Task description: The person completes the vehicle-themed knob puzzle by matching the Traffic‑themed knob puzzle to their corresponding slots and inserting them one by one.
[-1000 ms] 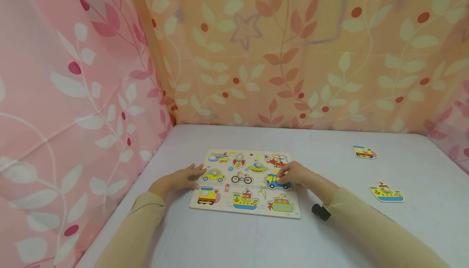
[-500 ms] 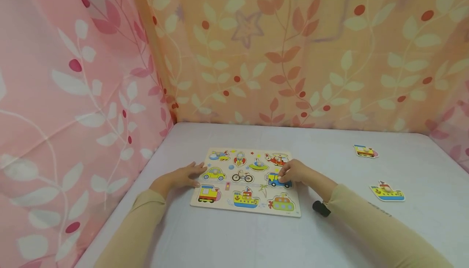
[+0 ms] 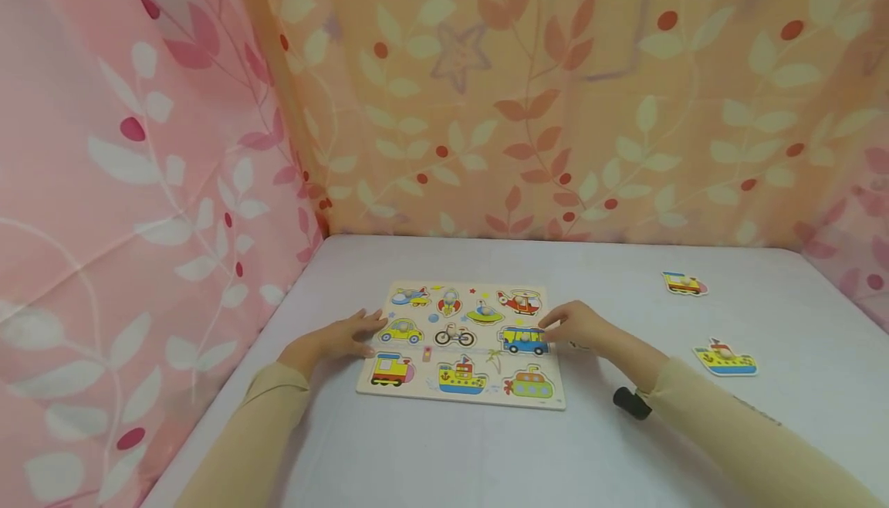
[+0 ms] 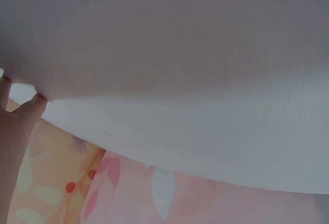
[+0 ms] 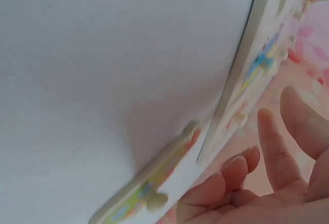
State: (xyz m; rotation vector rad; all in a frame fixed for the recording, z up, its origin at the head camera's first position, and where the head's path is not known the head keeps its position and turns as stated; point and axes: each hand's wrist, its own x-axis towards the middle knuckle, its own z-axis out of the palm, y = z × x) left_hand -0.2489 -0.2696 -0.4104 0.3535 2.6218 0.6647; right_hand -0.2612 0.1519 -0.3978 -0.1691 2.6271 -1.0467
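A wooden peg puzzle board (image 3: 479, 401) with vehicle pictures lies flat on the table. My left hand (image 3: 340, 338) rests at its left edge, fingers extended over the rim. The blue and yellow bus piece (image 3: 524, 343) sits in its place at the board's right side. Just beside the bus is my right hand (image 3: 582, 329), its thumb and index finger apart with nothing between them in the right wrist view. Under that hand, a knobbed puzzle piece with green and orange colours (image 5: 136, 198) lies on the table, mostly hidden in the head view.
A train piece (image 3: 684, 284) and a ship piece (image 3: 725, 358) lie on the white table to the right. Other pieces, such as the yellow car (image 3: 400, 331) and the helicopter (image 3: 519, 303), sit in the board. A small black object (image 3: 632, 403) shows below the right wrist.
My right hand has let go of the bus piece and shifted right, uncovering it. The left hand keeps its place on the board's edge. The head view has shifted slightly.
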